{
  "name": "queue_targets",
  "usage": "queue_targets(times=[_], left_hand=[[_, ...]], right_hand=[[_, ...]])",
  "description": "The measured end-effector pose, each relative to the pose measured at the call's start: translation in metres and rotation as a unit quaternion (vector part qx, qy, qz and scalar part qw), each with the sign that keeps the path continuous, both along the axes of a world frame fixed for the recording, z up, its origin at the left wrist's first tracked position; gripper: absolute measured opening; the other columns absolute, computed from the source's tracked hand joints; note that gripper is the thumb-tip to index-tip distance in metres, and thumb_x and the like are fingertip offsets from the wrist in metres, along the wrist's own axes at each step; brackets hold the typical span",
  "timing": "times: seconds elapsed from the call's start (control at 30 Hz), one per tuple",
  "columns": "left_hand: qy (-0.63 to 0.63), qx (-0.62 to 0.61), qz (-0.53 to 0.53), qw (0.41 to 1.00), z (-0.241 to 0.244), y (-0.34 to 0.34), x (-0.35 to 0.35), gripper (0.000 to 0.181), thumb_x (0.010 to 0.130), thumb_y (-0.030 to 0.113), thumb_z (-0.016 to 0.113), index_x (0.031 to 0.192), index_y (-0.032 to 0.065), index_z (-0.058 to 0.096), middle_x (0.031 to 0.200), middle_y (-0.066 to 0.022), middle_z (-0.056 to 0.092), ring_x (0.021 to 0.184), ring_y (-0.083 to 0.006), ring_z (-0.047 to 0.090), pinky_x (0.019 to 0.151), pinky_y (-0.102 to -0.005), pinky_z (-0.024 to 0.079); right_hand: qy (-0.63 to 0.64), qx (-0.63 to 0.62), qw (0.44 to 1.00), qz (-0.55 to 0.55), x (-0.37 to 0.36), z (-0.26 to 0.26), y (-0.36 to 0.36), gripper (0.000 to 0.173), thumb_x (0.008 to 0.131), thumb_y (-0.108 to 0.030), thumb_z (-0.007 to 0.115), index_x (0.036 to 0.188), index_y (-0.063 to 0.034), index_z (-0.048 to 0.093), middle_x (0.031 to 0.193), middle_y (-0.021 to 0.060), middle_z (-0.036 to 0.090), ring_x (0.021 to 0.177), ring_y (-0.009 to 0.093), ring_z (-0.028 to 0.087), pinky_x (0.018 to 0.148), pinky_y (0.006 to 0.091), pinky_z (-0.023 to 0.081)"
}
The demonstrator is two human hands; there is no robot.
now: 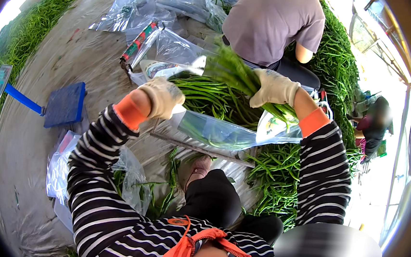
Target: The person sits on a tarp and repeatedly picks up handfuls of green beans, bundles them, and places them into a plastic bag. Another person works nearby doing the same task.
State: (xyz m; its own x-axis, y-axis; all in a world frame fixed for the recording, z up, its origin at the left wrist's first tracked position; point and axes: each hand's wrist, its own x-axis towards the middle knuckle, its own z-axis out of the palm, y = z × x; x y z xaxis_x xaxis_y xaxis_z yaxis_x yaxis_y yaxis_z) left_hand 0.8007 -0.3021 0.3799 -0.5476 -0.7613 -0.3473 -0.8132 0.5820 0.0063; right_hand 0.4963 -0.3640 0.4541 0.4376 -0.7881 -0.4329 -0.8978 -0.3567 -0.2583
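My right hand (275,89), in a pale work glove, grips a bunch of long green chili peppers (237,73); their far ends are blurred. Below it, a clear plastic bag (216,129) with printed patches hangs spread open on a frame. More long green peppers (211,100) lie inside, roughly lined up. My left hand (162,98), also gloved, is at the bag's left rim with its fingers curled. Whether it pinches the plastic is hidden.
Loose peppers (277,181) are heaped by my right knee. A blue platform scale (64,104) stands at left. Ahead, a person in a mauve shirt (271,28) sits beside a large pepper pile (337,66). Clear plastic sheeting (146,4) lies beyond the frame's tape-wrapped bar (138,41).
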Motion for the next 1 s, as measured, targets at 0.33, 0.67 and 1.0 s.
queue_targets(times=[0.33,0.67,1.0], left_hand=[[0.097,-0.007,0.056,0.994,0.012,0.017,0.026,0.045,0.079,0.034,0.072,0.112,0.0045,0.066,0.103,-0.0151,0.069,0.096,-0.0376,0.066,0.083,-0.0452,0.053],[0.145,-0.053,0.137,0.979,-0.005,-0.049,0.042,0.07,0.088,0.023,0.054,0.151,0.0042,0.029,0.15,-0.032,0.031,0.125,-0.0429,0.05,0.107,-0.0418,0.04],[0.063,-0.127,0.2,0.97,-0.014,-0.055,0.041,0.095,0.081,0.015,0.064,0.157,0.0191,0.007,0.157,-0.0272,0.017,0.136,-0.044,0.038,0.11,-0.0422,0.038]], right_hand=[[0.132,0.181,0.955,0.193,0.04,-0.088,-0.031,0.078,0.062,-0.025,0.085,0.129,-0.002,0.052,0.113,0.0169,0.067,0.109,0.032,0.062,0.094,0.0401,0.048],[0.267,0.118,0.943,0.157,0.013,0.018,-0.047,0.082,0.059,-0.029,0.083,0.13,-0.0022,0.052,0.122,0.0187,0.063,0.109,0.032,0.064,0.092,0.0411,0.05],[0.199,0.156,0.959,0.132,0.086,-0.092,-0.054,0.058,0.068,-0.021,0.079,0.118,0.0029,0.061,0.111,0.0192,0.068,0.105,0.032,0.066,0.087,0.043,0.052]])
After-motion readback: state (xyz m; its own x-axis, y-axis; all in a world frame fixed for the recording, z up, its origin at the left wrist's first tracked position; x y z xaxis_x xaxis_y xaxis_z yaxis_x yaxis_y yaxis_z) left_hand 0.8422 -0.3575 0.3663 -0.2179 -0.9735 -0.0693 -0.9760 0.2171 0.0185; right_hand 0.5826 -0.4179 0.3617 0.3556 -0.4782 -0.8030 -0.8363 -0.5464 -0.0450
